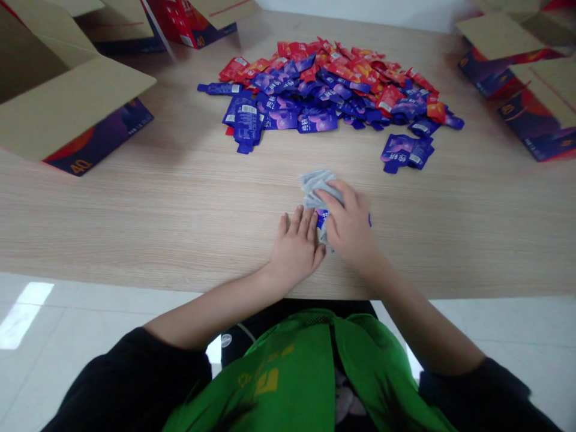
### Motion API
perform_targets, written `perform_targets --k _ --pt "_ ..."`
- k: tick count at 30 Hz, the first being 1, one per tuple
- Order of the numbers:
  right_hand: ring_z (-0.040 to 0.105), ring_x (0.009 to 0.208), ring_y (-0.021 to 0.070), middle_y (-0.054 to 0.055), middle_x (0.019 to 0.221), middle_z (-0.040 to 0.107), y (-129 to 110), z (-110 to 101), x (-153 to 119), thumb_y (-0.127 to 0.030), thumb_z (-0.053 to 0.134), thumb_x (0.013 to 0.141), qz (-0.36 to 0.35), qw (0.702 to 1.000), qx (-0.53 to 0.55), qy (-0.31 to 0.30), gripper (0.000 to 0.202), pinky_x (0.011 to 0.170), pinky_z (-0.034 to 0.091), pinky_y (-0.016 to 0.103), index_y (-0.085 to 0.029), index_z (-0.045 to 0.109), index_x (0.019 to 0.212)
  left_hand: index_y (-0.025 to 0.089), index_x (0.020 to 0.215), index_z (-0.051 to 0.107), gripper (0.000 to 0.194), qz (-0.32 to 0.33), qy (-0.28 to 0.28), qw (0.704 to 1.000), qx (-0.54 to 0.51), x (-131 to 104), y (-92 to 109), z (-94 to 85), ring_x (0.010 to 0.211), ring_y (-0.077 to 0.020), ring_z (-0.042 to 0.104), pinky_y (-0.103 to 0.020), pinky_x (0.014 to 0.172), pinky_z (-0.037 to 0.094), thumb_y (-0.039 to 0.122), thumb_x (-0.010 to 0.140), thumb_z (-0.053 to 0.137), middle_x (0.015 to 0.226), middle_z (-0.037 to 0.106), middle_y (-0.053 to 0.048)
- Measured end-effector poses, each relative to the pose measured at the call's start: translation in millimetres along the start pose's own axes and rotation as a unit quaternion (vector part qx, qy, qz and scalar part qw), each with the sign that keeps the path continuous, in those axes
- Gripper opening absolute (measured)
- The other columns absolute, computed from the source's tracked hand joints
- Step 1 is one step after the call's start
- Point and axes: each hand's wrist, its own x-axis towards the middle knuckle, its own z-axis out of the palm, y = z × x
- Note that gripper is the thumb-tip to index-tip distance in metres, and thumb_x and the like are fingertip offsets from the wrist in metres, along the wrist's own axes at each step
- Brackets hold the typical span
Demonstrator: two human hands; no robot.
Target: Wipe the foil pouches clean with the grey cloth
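Note:
My right hand [353, 225] is closed on a crumpled grey cloth [317, 183], pressing it over a blue sachet [321, 218] on the tabletop. Most of that sachet is hidden beneath the cloth and fingers. Lying flat on the table, my left hand [297, 243] has its fingers stretched out, with the fingertips at the sachet's left edge. Beyond both hands is a heap of blue sachets [317, 120] with red sachets [355, 63] mostly behind and on top. A small group of blue sachets [398, 150] lies apart, to the right and nearer me.
An open printed carton [103, 135] stands at the left, with another carton [189, 27] behind it. More open cartons [535, 120] are on the right side. The wooden table's [135, 240] near edge runs just in front of my body.

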Motion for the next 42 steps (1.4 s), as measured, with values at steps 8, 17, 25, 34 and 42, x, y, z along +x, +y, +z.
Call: perform_targets --k 8,17,25,34,42 --pt "0.05 0.121 0.0387 0.016 0.152 0.054 12.3 12.1 -2.1 -0.019 0.046 0.094 0.022 0.996 -0.083 -0.023 0.053 0.098 0.04 0.06 -0.023 0.059 0.145 0.003 0.161 0.036 0.068 -0.005 -0.004 1.0 0.01 -0.6 -0.5 -0.3 0.159 -0.0363 0.027 -0.06 0.126 0.027 0.04 0.105 0.038 0.17 0.032 -0.019" --pt "0.055 0.113 0.0413 0.023 0.15 0.051 66.3 -19.7 -32.6 -0.017 0.044 0.091 0.112 0.983 -0.142 -0.031 0.056 0.091 0.048 0.065 -0.018 0.056 0.146 0.003 0.162 0.035 0.068 -0.008 -0.007 1.0 0.0 0.1 0.5 -1.4 0.159 -0.0369 0.027 -0.06 0.125 0.028 0.039 0.105 0.038 0.171 0.027 -0.018" --pt "0.05 0.129 0.038 0.021 0.15 0.046 30.8 -19.3 -9.2 -0.013 0.04 0.093 0.052 0.998 -0.042 0.022 0.059 0.105 0.043 0.06 -0.019 0.051 0.15 0.001 0.162 0.034 0.069 -0.005 0.005 1.0 0.009 -0.3 0.8 2.0 0.159 -0.0373 0.026 -0.06 0.126 0.027 0.041 0.105 0.038 0.172 0.026 -0.019" --pt "0.052 0.121 0.0406 0.019 0.151 0.052 15.1 5.8 -10.4 -0.019 0.045 0.093 0.039 0.995 -0.087 -0.024 0.057 0.098 0.042 0.063 -0.02 0.054 0.148 0.002 0.162 0.033 0.069 -0.006 -0.006 1.0 0.003 -1.0 0.8 0.1 0.159 -0.037 0.025 -0.06 0.126 0.026 0.04 0.105 0.038 0.171 0.027 -0.019" --pt "0.053 0.119 0.0411 0.022 0.149 0.049 78.7 -23.4 -40.8 -0.02 0.042 0.092 0.13 0.984 -0.121 -0.021 0.056 0.096 0.047 0.066 -0.018 0.055 0.146 0.001 0.162 0.032 0.069 -0.005 -0.015 1.0 0.007 -0.7 1.4 0.0 0.16 -0.0376 0.023 -0.061 0.126 0.026 0.039 0.105 0.036 0.172 0.024 -0.019"
